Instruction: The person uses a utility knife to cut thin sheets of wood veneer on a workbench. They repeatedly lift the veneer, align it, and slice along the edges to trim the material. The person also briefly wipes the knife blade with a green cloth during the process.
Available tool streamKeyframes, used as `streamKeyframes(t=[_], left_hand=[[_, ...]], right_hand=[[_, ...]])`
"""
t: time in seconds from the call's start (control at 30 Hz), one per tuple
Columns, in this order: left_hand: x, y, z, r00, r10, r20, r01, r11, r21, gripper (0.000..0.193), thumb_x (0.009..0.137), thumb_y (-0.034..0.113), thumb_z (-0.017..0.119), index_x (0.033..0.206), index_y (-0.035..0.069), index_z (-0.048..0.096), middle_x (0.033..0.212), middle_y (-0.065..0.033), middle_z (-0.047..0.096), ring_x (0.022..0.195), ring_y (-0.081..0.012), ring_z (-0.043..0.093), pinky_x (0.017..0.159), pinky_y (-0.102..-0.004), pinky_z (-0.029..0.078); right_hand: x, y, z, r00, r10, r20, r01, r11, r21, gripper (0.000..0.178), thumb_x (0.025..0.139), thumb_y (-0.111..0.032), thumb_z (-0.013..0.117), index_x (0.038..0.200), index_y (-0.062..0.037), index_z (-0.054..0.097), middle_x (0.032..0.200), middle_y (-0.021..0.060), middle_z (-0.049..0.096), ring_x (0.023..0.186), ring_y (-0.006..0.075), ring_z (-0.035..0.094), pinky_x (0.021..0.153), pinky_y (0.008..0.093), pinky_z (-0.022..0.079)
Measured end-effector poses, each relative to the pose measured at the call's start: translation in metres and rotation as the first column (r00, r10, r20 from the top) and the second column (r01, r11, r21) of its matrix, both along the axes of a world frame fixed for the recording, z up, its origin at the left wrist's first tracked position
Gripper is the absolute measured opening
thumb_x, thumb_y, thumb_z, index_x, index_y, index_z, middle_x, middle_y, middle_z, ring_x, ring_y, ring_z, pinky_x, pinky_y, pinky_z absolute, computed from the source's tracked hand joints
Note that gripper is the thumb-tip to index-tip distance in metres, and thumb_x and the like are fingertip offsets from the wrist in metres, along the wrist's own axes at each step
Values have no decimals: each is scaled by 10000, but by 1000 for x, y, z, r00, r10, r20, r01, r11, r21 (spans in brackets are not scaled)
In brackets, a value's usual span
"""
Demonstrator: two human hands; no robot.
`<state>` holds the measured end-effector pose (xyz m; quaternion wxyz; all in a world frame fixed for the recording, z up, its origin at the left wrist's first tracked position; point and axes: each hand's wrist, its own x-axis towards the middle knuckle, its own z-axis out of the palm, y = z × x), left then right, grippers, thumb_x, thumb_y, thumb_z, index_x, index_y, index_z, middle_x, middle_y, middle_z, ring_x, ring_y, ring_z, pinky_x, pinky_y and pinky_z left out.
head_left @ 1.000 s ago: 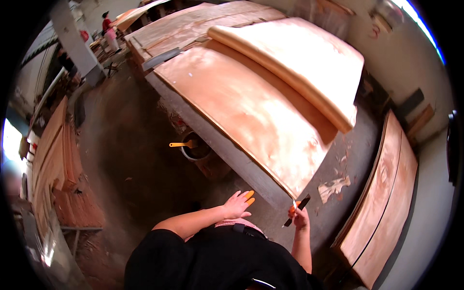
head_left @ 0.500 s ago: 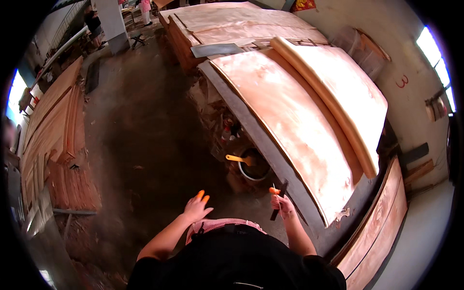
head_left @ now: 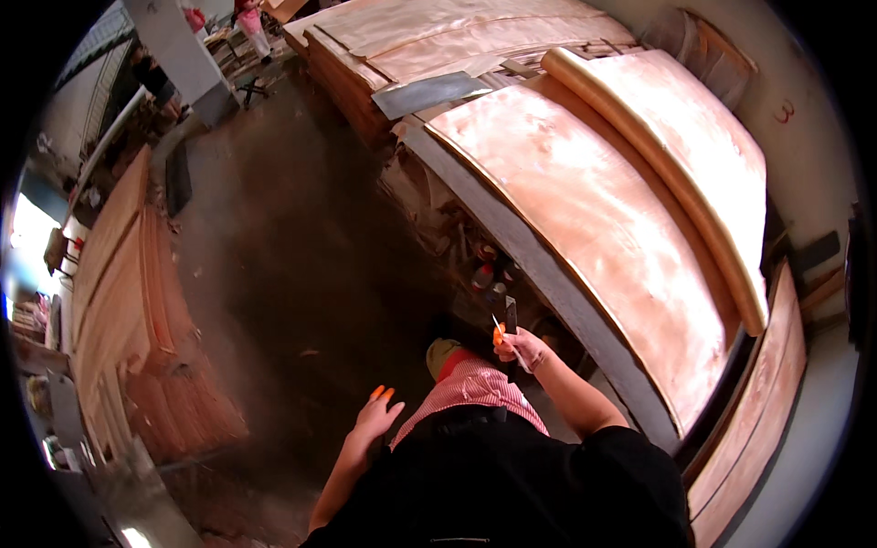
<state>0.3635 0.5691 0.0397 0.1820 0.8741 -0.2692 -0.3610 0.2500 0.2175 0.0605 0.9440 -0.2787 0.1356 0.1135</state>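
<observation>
My left hand (head_left: 373,420) hangs to the left of my body with nothing in it. Its fingers are apart, and orange covers sit on two fingertips. My right hand (head_left: 523,349) is closed on a dark, flat, bar-shaped tool (head_left: 511,315), held upright beside the workbench; its exact kind I cannot make out. A thin pale sliver (head_left: 496,322) sticks out by the orange-covered fingertips of that hand. To the right of it lies a wood veneer sheet (head_left: 585,201) on the bench, its far part folded over in a rounded roll (head_left: 667,187).
A grey bench edge (head_left: 566,301) runs along my right. Bottles (head_left: 482,276) and scraps stand under it. More veneer stacks lie at the far end (head_left: 457,41) and at left (head_left: 119,292). A pillar (head_left: 178,55) and people (head_left: 251,27) are farther off.
My view has swung and moved forward along the bench, and one foot now shows ahead. The bucket with the yellow-handled brush is out of sight. My right hand still holds the dark tool.
</observation>
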Motion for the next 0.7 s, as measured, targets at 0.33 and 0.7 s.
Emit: streamKeyframes(t=[0.33,0.7], left_hand=[[215,-140,57,960,-260,99,253,964,79,526,823,396,507,1219,54,453,1304,-185,368,1151,-309,423,939,-367,369],[368,-303,57,933,-318,166,356,878,-320,418,829,315,528,1155,54,524,1209,-163,473,1106,-294,467,924,-346,382]], right_hand=[[174,-103,-1,977,-188,-98,171,971,-167,234,779,-259,626,862,-49,565,631,-10,490,531,65,418,455,193,281],[301,-208,11,913,-363,-187,174,760,-626,167,810,-225,583,859,-67,606,610,-49,504,486,31,400,432,193,290]])
